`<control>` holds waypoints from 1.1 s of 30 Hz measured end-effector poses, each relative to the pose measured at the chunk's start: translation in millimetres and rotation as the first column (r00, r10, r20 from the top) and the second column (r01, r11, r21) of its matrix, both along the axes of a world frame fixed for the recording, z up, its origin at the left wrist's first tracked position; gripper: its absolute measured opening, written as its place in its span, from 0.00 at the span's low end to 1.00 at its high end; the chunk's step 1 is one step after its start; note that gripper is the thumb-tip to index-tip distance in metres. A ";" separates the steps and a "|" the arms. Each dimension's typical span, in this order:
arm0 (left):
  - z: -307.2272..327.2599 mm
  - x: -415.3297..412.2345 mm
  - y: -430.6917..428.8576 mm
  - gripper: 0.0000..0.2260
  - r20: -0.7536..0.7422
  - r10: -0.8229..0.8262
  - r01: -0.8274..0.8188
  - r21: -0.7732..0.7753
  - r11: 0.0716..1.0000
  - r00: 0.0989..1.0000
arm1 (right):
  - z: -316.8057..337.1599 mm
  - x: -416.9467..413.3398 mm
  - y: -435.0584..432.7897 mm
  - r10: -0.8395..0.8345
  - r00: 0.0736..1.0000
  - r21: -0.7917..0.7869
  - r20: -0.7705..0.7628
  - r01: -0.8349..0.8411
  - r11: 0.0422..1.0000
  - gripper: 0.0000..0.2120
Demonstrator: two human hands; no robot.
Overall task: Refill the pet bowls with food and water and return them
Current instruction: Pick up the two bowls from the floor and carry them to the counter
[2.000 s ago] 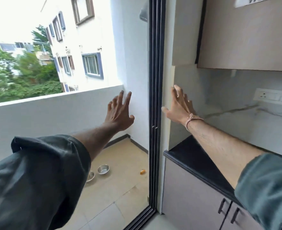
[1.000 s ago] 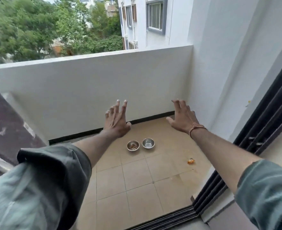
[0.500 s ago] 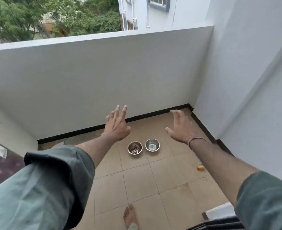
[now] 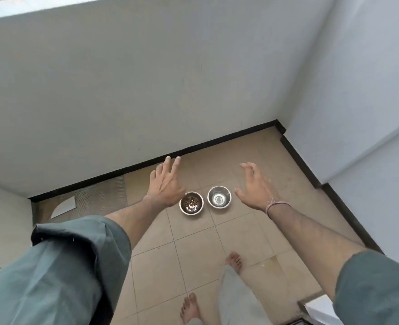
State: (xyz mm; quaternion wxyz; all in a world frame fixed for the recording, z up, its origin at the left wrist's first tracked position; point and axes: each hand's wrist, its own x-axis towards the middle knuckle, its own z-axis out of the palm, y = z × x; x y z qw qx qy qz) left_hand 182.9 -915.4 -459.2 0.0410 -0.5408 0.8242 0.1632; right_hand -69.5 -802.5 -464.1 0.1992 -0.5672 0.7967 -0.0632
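Balcony, beige tiled floor (image 4: 193, 261). Two steel bowls sit side by side near the white parapet wall (image 4: 128, 85): food bowl (image 4: 191, 203) on the left holds brown kibble; water bowl (image 4: 219, 197) on the right holds a little clear water. Rims close, contact not resolvable. Left hand (image 4: 164, 187) is extended above the food bowl, fingers straight and spread, holding nothing. Right hand (image 4: 254, 187) is out beside the water bowl, fingers loosely curved, empty. Bare feet on the tiles below.
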 end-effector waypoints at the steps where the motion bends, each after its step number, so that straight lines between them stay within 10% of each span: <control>1: -10.8 -7.2 -11.6 0.42 0.003 0.005 -0.005 0.010 1.000 1.000 | -11.5 -7.3 -12.4 0.012 1.000 0.022 0.004 -0.012 1.000 0.37; 23: -412.0 -78.6 -173.4 0.40 0.124 0.116 -0.156 0.390 0.908 0.985 | -394.6 -91.0 -195.0 0.076 0.989 0.424 0.126 -0.123 0.897 0.41; 33: -651.9 -51.4 -208.5 0.35 0.232 0.476 -0.521 0.534 0.666 0.848 | -623.3 -110.3 -228.5 -0.027 0.990 0.519 0.138 -0.049 0.853 0.41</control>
